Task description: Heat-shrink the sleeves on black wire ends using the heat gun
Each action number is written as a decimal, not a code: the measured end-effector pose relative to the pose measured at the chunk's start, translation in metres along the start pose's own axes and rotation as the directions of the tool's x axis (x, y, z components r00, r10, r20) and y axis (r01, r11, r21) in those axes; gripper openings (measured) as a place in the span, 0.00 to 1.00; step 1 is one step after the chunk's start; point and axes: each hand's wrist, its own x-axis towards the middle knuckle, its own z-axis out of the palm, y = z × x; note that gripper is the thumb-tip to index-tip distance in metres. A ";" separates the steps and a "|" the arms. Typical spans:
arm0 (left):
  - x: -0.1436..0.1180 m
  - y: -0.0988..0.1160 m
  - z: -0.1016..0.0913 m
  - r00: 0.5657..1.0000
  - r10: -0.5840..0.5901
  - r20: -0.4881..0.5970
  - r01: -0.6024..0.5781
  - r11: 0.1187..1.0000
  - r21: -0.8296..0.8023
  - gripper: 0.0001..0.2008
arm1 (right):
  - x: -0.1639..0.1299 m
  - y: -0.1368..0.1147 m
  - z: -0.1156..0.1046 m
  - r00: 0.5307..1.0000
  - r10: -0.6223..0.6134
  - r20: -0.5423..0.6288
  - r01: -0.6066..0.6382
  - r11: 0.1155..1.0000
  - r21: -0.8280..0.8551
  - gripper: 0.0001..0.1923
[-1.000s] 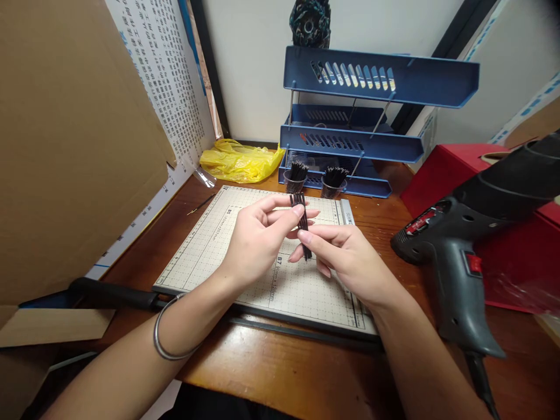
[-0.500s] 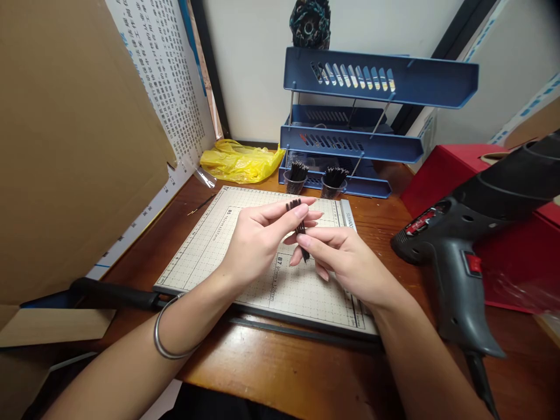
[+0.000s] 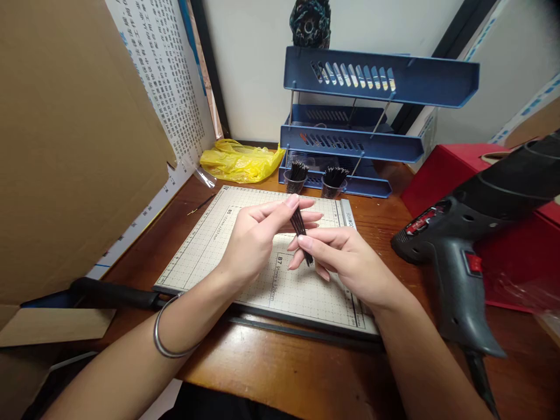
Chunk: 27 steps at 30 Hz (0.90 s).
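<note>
Sticks (image 3: 301, 228) between both hands' fingertips.

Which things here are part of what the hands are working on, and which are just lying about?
In use: left hand, right hand, bundle of thin black sticks, gridded cutting mat.
Lying about: two cups of black sticks, heat gun, blue paper trays, yellow plastic bag, red box.
</note>
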 end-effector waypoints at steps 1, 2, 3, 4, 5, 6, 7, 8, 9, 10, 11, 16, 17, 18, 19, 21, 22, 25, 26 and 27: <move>0.000 0.000 0.000 1.000 0.005 -0.006 -0.005 1.000 -0.004 0.16 | 0.000 0.001 0.000 1.000 -0.002 -0.016 0.002 1.000 0.012 0.15; 0.000 0.000 0.000 1.000 0.013 -0.015 -0.013 1.000 -0.008 0.17 | 0.001 0.001 0.000 0.999 -0.004 -0.037 0.005 1.000 0.023 0.15; 0.001 0.000 0.000 0.999 0.021 -0.026 -0.022 1.000 -0.010 0.17 | 0.001 0.002 0.000 0.998 -0.005 -0.057 0.006 1.000 0.030 0.14; 0.002 -0.001 0.000 0.999 0.029 -0.038 -0.029 1.000 -0.008 0.16 | 0.001 0.002 0.000 0.997 -0.005 -0.076 0.007 1.000 0.031 0.14; 0.002 -0.001 -0.001 0.998 0.035 -0.049 -0.035 0.999 0.000 0.15 | 0.001 0.002 0.000 0.996 -0.004 -0.088 0.007 1.000 0.028 0.14; 0.003 -0.002 -0.001 0.997 0.042 -0.061 -0.042 0.999 0.011 0.13 | 0.001 0.002 0.000 0.996 -0.003 -0.093 0.006 1.000 0.023 0.14; 0.004 -0.003 -0.002 0.996 0.051 -0.076 -0.049 0.999 0.023 0.12 | 0.001 0.002 0.000 0.995 -0.003 -0.095 0.004 1.000 0.017 0.14; 0.005 -0.003 -0.002 0.993 0.064 -0.096 -0.061 0.998 0.033 0.10 | 0.001 0.002 0.000 0.995 -0.002 -0.095 0.003 1.000 0.012 0.15; 0.005 -0.003 -0.002 0.990 0.081 -0.118 -0.076 0.996 0.040 0.09 | 0.001 0.001 0.000 0.996 -0.002 -0.094 0.002 1.000 0.006 0.15; 0.006 -0.004 -0.002 0.986 0.097 -0.138 -0.092 0.995 0.045 0.08 | 0.001 0.001 0.000 0.996 -0.001 -0.094 0.001 1.000 0.000 0.15; 0.006 -0.004 -0.002 0.982 0.110 -0.153 -0.104 0.993 0.047 0.07 | 0.000 0.001 0.000 0.996 -0.001 -0.094 0.000 1.000 -0.006 0.15; 0.006 -0.004 -0.001 0.979 0.135 -0.152 -0.126 0.990 0.064 0.08 | 0.000 0.001 0.001 0.993 0.000 -0.117 -0.003 1.000 -0.022 0.15; 0.006 -0.004 0.000 0.978 0.141 -0.151 -0.132 0.989 0.068 0.08 | 0.000 0.002 0.000 0.993 0.000 -0.119 -0.003 1.000 -0.023 0.15; 0.007 -0.004 -0.001 0.977 0.146 -0.153 -0.137 0.988 0.071 0.08 | 0.000 0.002 0.000 0.993 0.000 -0.117 -0.002 1.000 -0.024 0.15; 0.007 -0.004 -0.001 0.976 0.150 -0.155 -0.140 0.987 0.073 0.08 | 0.000 0.002 0.000 0.993 -0.001 -0.114 -0.002 1.000 -0.022 0.14; 0.007 -0.005 -0.001 0.975 0.153 -0.158 -0.143 0.987 0.077 0.08 | 0.000 0.002 0.000 0.994 0.002 -0.108 -0.004 1.000 -0.015 0.14; 0.007 -0.005 -0.001 0.976 0.153 -0.157 -0.142 0.987 0.076 0.07 | 0.000 0.002 0.000 0.994 0.005 -0.105 -0.006 1.000 -0.013 0.14; 0.007 -0.005 -0.001 0.978 0.148 -0.144 -0.140 0.988 0.061 0.08 | 0.000 0.002 0.000 0.995 0.002 -0.096 -0.005 1.000 -0.031 0.15; 0.007 -0.005 -0.001 0.980 0.142 -0.139 -0.136 0.989 0.052 0.07 | 0.000 0.002 0.000 0.996 -0.004 -0.092 0.000 0.999 -0.043 0.15; 0.007 -0.005 -0.001 0.982 0.134 -0.136 -0.129 0.991 0.044 0.07 | 0.000 0.001 0.000 0.996 -0.012 -0.088 0.008 0.999 -0.053 0.15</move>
